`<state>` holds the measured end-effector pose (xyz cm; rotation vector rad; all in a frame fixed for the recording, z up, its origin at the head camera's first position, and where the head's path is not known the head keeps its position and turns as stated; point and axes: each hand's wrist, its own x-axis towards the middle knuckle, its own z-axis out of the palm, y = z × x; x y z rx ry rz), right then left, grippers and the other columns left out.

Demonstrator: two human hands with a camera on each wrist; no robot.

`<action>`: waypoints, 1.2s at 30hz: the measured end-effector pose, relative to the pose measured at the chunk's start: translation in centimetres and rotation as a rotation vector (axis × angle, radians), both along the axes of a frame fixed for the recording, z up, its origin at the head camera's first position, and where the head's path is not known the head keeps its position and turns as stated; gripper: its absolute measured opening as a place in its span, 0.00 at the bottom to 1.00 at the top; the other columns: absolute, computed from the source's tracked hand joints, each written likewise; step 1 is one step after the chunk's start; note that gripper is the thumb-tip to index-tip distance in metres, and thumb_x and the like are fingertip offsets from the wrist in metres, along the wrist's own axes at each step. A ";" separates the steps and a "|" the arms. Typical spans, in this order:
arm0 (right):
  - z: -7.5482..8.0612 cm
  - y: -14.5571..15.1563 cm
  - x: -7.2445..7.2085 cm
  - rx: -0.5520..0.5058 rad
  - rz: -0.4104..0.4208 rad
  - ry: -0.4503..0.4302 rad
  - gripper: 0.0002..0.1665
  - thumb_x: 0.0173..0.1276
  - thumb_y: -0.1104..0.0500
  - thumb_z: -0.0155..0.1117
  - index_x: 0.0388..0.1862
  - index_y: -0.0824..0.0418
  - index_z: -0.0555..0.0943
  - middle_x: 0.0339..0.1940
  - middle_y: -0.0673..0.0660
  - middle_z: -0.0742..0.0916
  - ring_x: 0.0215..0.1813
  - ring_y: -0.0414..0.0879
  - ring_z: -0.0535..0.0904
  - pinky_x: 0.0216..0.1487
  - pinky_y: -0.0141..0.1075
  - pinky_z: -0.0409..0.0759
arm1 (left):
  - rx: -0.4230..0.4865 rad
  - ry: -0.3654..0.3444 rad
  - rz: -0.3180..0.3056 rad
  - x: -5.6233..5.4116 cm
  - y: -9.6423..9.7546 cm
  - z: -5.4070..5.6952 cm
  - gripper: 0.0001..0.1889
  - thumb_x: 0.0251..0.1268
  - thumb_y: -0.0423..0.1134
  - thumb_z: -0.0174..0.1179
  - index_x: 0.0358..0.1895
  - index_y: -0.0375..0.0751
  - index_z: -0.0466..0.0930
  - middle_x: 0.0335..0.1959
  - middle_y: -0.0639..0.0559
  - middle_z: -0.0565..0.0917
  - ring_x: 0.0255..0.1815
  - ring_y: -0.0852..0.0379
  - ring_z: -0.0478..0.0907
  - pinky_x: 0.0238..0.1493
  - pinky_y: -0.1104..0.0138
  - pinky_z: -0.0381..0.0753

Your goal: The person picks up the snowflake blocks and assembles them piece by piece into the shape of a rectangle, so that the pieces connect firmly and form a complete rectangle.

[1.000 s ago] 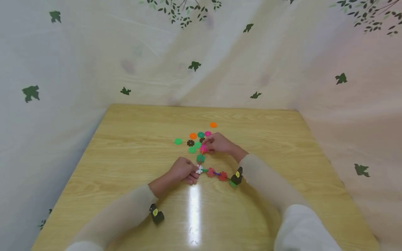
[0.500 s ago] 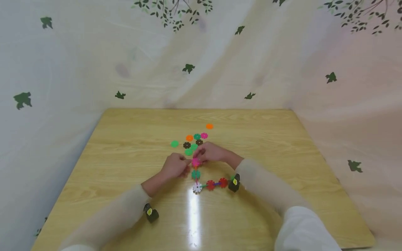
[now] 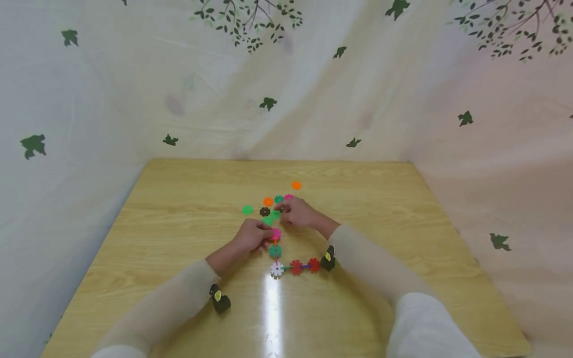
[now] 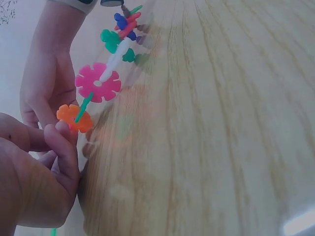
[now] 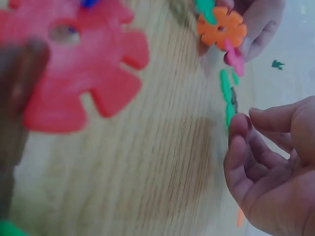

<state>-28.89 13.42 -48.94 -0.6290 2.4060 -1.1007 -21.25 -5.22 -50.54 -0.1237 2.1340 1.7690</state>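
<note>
A chain of flower-shaped interlocking discs makes a corner on the table. One arm holds a pink disc, an orange disc and a teal disc; a white disc sits at the corner. Red discs with a blue one between them run rightward, partly hidden by the right wrist's camera. My left hand pinches the pink end disc between thumb and fingers. My right hand hovers over the loose discs, its fingers loosely bent and nothing between thumb and fingertips in the right wrist view.
Loose discs lie just beyond the hands: light green discs, a brown disc, an orange disc, a teal disc and a pink disc, partly covered by the right hand. Another orange disc lies farther back. Patterned cloth surrounds the table.
My left hand has gone from the white disc to the pink end disc. My right hand has let go of that disc and moved toward the loose ones. The chain has shifted nearer me.
</note>
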 end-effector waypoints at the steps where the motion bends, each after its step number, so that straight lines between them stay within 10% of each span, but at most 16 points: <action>1: -0.1 -0.1 -0.3 0.031 -0.005 0.038 0.20 0.70 0.66 0.62 0.61 0.64 0.81 0.28 0.56 0.86 0.26 0.43 0.79 0.27 0.32 0.78 | -0.001 0.003 -0.005 -0.1 -0.1 0.0 0.07 0.68 0.29 0.63 0.43 0.27 0.83 0.21 0.45 0.83 0.14 0.61 0.73 0.13 0.75 0.70; 11: -0.7 -1.5 -1.0 0.286 0.029 0.237 0.12 0.67 0.62 0.70 0.48 0.63 0.82 0.39 0.54 0.85 0.39 0.46 0.77 0.42 0.36 0.81 | 0.039 0.011 -0.027 -1.0 -0.3 -0.6 0.07 0.68 0.29 0.63 0.43 0.26 0.81 0.19 0.47 0.83 0.14 0.61 0.73 0.13 0.74 0.70; 18: -0.1 -0.1 -0.9 0.202 0.013 0.218 0.07 0.63 0.64 0.71 0.34 0.59 0.79 0.33 0.51 0.82 0.37 0.45 0.76 0.39 0.35 0.78 | 0.014 -0.004 -0.038 -1.7 -0.6 -0.3 0.07 0.68 0.31 0.64 0.43 0.28 0.82 0.23 0.44 0.85 0.15 0.60 0.75 0.14 0.74 0.73; 36: 0.3 2.2 3.1 0.103 0.049 0.216 0.02 0.67 0.64 0.70 0.35 0.63 0.85 0.35 0.51 0.89 0.40 0.43 0.84 0.44 0.33 0.85 | -0.038 -0.002 -0.084 -2.2 -0.3 -0.1 0.08 0.69 0.32 0.63 0.44 0.29 0.85 0.26 0.43 0.87 0.17 0.60 0.77 0.16 0.73 0.75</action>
